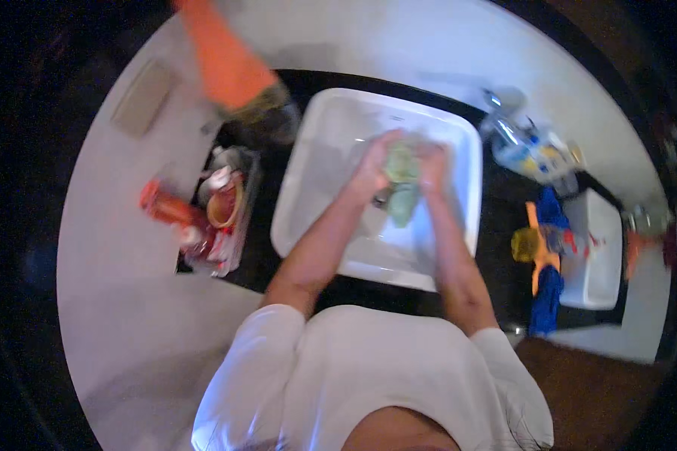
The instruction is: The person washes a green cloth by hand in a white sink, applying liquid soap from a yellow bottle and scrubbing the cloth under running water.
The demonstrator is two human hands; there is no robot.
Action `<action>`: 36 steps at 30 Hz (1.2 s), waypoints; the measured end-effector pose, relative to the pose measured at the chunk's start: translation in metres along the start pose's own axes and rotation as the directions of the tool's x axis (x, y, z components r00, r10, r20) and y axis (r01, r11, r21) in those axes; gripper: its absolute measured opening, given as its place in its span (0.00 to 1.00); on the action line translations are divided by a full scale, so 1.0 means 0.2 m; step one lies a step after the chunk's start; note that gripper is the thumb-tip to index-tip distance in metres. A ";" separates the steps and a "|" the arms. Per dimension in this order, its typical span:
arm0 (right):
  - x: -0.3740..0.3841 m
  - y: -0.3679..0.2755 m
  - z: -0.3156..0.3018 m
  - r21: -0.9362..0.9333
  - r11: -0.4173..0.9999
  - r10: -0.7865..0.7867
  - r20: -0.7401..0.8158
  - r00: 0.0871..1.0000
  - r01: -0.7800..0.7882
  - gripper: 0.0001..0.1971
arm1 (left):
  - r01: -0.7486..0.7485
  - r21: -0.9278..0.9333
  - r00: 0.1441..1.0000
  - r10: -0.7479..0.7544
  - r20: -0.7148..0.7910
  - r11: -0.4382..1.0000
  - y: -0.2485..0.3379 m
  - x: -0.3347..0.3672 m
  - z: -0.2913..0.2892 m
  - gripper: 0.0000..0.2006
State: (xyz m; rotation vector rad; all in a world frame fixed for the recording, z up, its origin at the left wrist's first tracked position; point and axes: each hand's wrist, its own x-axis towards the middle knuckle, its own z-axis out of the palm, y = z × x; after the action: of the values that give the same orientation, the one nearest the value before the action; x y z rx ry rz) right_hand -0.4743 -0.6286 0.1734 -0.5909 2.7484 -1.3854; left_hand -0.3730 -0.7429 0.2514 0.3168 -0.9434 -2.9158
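Observation:
Inside the white basin [323,124], my left hand [376,165] and my right hand [432,169] are close together on either side of a bunched, pale green cloth [402,184]. Both hands are closed on it, with its lower end hanging down between my wrists. Blur hides the single fingers. The cloth hangs over the basin floor, beside a small dark spot that looks like the drain.
Left of the basin, a clear tray [241,218] holds several bottles and jars. An orange thing [229,60] reaches in at the upper left. On the right are clear bottles [508,135], blue cloth [547,301] and a small white basin [598,263].

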 end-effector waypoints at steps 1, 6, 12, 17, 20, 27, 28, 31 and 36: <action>-0.02 -0.01 -0.12 -0.090 0.980 -0.172 0.088 0.981 0.180 0.12 | 0.116 -0.173 0.988 -0.131 -0.078 0.978 0.10 -0.02 0.08 0.14; 0.04 -0.11 -0.48 -0.352 0.934 0.112 0.445 0.889 0.059 0.17 | -0.163 -0.034 0.986 0.162 -0.026 0.986 0.14 -0.04 0.26 0.15; -0.10 -0.90 -0.79 0.884 0.466 -0.342 0.153 0.927 0.026 0.20 | -0.380 0.679 0.906 0.106 0.410 0.628 0.40 -0.19 0.65 0.14; -0.07 -0.60 -0.70 0.803 0.594 -0.437 0.268 0.859 0.051 0.21 | -0.473 0.412 0.795 0.174 0.582 0.779 0.65 -0.32 0.75 0.13; -0.20 -0.40 -0.53 0.303 0.950 -0.162 0.275 0.948 0.075 0.21 | 0.020 0.176 0.972 -0.060 0.225 0.984 0.67 -0.23 0.51 0.14; -0.74 -0.96 -0.03 0.091 0.738 -0.659 -0.111 0.743 0.668 0.11 | -0.497 0.610 0.858 0.454 0.240 0.618 -0.05 -0.34 -0.16 0.11; -0.71 -0.97 -0.05 0.084 0.698 -0.702 -0.118 0.703 0.711 0.12 | -0.461 0.528 0.885 0.416 0.211 0.713 -0.06 -0.33 -0.11 0.10; -0.50 -0.83 -0.05 -0.058 0.850 -0.527 -0.106 0.843 0.524 0.16 | -0.274 0.259 0.962 0.264 0.071 0.926 -0.15 -0.23 0.00 0.10; -0.22 -0.40 -0.21 0.101 0.966 -0.212 -0.223 0.951 0.239 0.17 | -0.278 0.460 0.958 0.204 0.203 0.843 -0.16 -0.20 0.12 0.11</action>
State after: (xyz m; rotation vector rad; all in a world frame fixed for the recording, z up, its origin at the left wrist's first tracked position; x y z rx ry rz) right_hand -0.4148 -0.6249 0.2531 -0.8198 2.7924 -1.7538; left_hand -0.3391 -0.6988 0.2593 -0.0054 -1.6101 -2.4615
